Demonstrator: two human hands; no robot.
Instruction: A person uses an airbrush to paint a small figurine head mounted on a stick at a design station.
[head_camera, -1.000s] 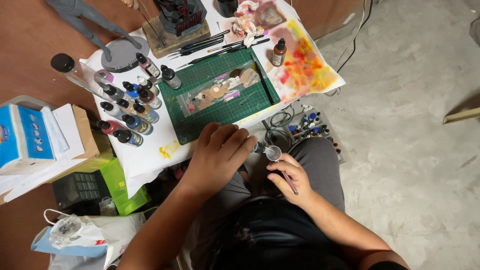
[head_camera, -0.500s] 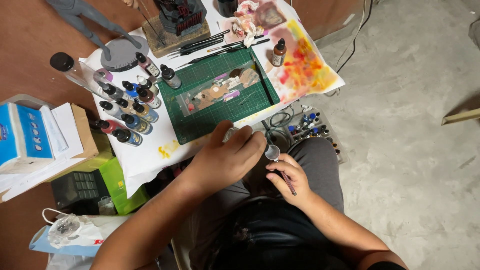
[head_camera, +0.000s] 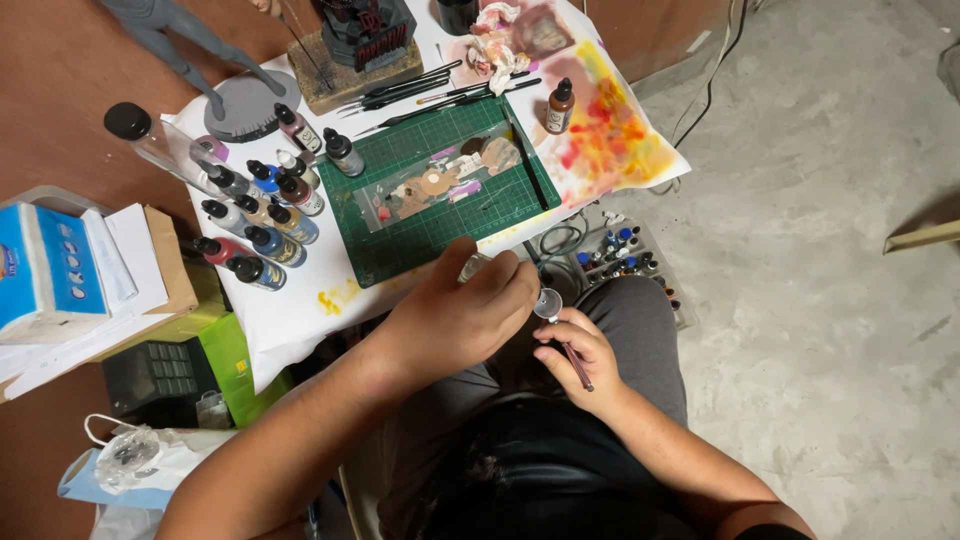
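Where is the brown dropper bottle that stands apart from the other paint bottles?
In the head view, the brown dropper bottle stands upright at upper centre-right, just right of the green cutting mat, on the paint-stained paper.

Small dropper bottle (head_camera: 474, 266) tilted in left hand (head_camera: 462, 318); silver airbrush (head_camera: 549, 305) (cup upward) in right hand (head_camera: 580, 355).

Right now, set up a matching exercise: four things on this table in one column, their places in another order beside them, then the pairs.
Things:
1. green cutting mat
2. brown dropper bottle
3. blue tissue box
4. small metal cup

Places:
A. between both hands
B. far left edge
C. table centre
D. on the paint-stained paper

Pairs: 1-C, 2-D, 3-B, 4-A
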